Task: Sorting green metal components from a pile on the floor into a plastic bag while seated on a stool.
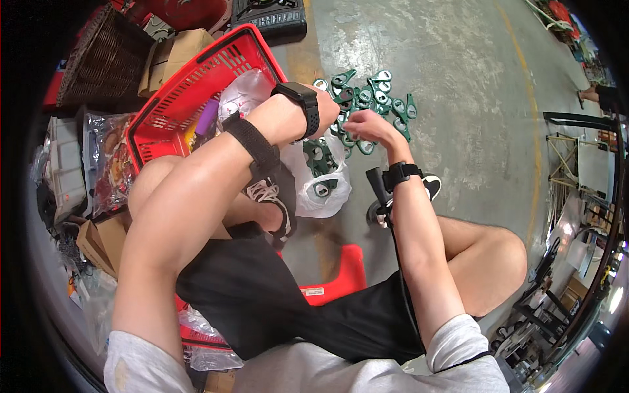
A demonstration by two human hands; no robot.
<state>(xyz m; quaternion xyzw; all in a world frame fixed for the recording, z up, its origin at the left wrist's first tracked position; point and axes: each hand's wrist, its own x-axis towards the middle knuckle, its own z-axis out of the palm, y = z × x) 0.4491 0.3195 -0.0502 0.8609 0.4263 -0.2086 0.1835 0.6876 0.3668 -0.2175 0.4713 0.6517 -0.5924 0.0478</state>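
Green teardrop-shaped openers [380,97] with silver rings lie in a loose pile on the floor ahead of me. My left hand [321,108] reaches to the pile's near left edge. Its fingers curl closed, and the hand itself hides whatever they hold. Beside it, at the pile's near side, my right hand [372,128] has bent fingers drawn together. What lies between its fingertips cannot be made out. Below both hands, a white plastic bag [322,208] stands with its mouth spread, holding several of the same openers [323,188].
A red shopping basket [257,40] tilts at my left, with a purple item [207,116] and plastic bags in it. Beyond it are cardboard [185,52], a wicker basket [105,59] and a black portable stove [270,18]. A red plastic piece [350,265] lies between my legs.
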